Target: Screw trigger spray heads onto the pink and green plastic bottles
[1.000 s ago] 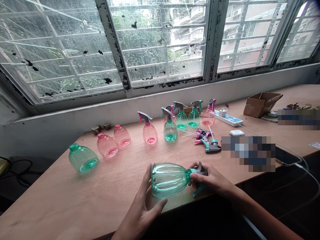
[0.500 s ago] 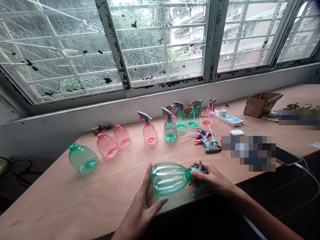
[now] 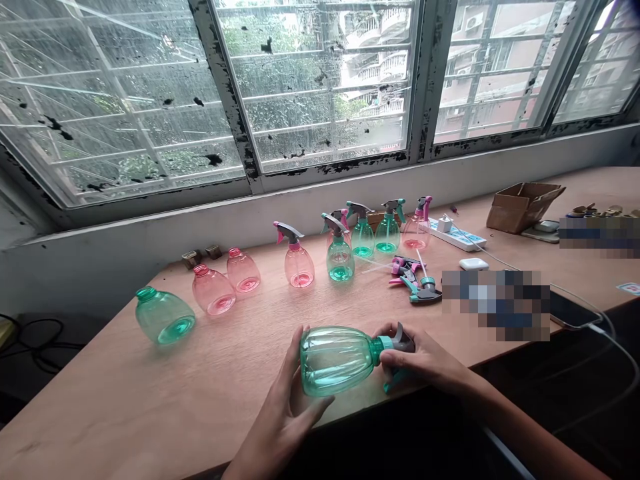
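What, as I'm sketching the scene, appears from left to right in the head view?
Translucent green headless plastic bottle, nearer translucent pink headless bottle, farther pink headless bottle, pink spray bottle with grey-and-pink head, sideways translucent green spray bottle, rounded white case, brown cardboard box, black phone.

My right hand (image 3: 423,353) covers much of the spray head (image 3: 404,343) on the green spray bottle (image 3: 336,361), so I see only parts of it; my curled fingers hide behind it. Part of my left hand (image 3: 287,413) is lost behind the bottle's base, and I can't tell how firmly it bears there. Both my arms run out of view at the bottom. Further back, an upright green bottle (image 3: 341,260) hides most of a pink-triggered sprayer (image 3: 344,216). A pixelated patch (image 3: 495,303) blots out whatever lies beside my phone (image 3: 575,311); the card (image 3: 629,289) is too small to read.
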